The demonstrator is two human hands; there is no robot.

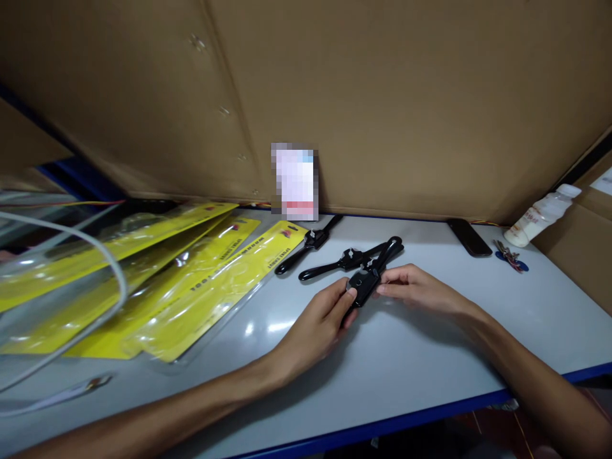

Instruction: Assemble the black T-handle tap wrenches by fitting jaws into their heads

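1. Two hands of mine meet over one black tool (367, 275) at about the middle of the grey table (421, 357), just toward 3 o'clock of centre.
2. My left hand (321, 319) comes in from 7 o'clock; its thumb and fingers are closed on the tool's thick lower end, the thumb pressed on top.
3. My right hand (415, 288) comes in from 4 o'clock; its fingertips pinch the same tool at its side, just beside my left thumb.
4. The tool's slim handle points away from me toward 1 o'clock, its looped end lying over a second black tool (335, 263).
5. That second tool lies flat at 11 o'clock of my hands, and a third black tool (308, 245) lies beyond it, near the cardboard wall (382, 95).
6. Several yellow blister packs (201, 280) are fanned out at 9 o'clock, overlapping one another.
7. A white cable (102, 255) curves across those packs at the far 9 o'clock edge.
8. At 2 o'clock lie a dark phone (469, 237), a bunch of keys (509, 256) and a white bottle (542, 215) on its side, well apart from my hands.
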